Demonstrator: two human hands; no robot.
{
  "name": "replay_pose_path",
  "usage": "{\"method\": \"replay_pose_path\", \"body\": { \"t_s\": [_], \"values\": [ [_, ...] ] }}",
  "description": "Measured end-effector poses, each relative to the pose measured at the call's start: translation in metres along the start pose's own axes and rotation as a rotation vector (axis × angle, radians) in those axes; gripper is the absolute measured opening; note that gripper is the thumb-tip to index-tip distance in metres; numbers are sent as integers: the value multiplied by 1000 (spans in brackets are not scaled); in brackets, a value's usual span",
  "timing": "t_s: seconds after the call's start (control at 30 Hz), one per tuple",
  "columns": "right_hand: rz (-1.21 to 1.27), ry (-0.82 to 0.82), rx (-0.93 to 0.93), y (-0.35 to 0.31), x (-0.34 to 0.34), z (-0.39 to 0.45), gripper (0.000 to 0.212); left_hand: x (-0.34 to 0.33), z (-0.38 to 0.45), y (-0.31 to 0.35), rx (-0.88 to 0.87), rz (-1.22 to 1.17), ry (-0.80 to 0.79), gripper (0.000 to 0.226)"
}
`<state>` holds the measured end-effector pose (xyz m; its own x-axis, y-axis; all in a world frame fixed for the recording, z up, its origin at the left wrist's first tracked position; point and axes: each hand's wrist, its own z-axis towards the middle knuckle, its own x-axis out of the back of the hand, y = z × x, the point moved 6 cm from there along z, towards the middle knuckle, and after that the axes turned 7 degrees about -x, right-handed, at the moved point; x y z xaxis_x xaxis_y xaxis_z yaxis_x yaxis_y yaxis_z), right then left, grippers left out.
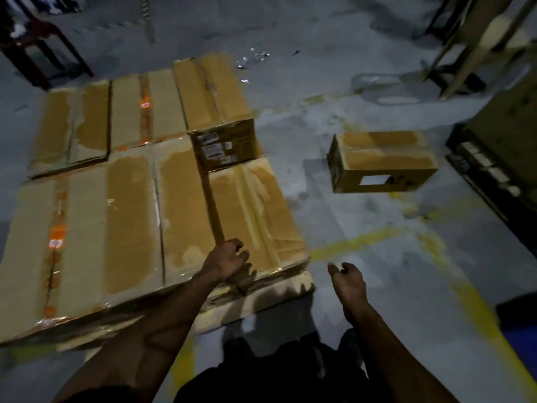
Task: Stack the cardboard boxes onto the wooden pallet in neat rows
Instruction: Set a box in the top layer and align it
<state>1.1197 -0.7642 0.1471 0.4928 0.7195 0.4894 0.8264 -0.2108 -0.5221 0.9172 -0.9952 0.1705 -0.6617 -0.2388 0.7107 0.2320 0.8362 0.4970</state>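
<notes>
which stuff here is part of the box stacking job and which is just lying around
Job: stacked cardboard boxes; lone box on the floor; pallet edge; left hand; right hand.

Lying about: red chair; clear plastic wrap; shiny scraps.

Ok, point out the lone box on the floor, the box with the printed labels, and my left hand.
lone box (386, 158): head view, top face.
labelled box (225, 146): head view, front face with labels.
left hand (229, 258): head view, back of hand.
</notes>
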Motion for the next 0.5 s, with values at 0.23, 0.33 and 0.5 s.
{"method": "replay_pose_path", "body": {
  "t_s": [0.23,0.33,0.5],
  "values": [
    [8,24,-6,19,153,95,61,-98,62,151,-50,47,-64,39],
    [23,54,-20,14,215,122,63,-122,85,222,-127,62,-95,35],
    [52,120,3,-14,291,166,65,-136,137,321,-216,84,-120,42]
  ]
}}
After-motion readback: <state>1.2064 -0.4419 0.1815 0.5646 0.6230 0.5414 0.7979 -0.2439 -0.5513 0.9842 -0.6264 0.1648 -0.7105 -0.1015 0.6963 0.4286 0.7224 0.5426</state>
